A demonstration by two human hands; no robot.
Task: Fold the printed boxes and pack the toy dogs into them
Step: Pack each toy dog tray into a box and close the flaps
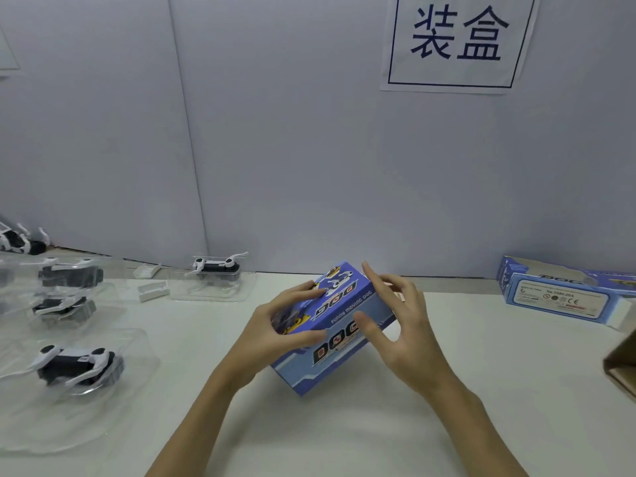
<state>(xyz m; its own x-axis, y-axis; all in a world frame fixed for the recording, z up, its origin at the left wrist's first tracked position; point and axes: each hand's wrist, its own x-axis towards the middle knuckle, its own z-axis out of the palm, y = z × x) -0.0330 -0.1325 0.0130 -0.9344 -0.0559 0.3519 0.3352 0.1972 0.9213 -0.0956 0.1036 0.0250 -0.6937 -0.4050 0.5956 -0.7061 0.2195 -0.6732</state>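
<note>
A blue printed box marked DOG stands tilted in the middle of the white table, one corner down. My left hand grips its left end, fingers on the top face and thumb on the front face. My right hand is at its right end with fingers spread and fairly straight, thumb on the front face. Several black-and-white toy dogs in clear plastic trays lie at the left, such as the near one and one by the wall.
A second blue box lies on its side at the right, against the wall. A brown cardboard carton corner juts in at the right edge. Two small white parts lie near the wall at left. A paper sign hangs on the grey wall.
</note>
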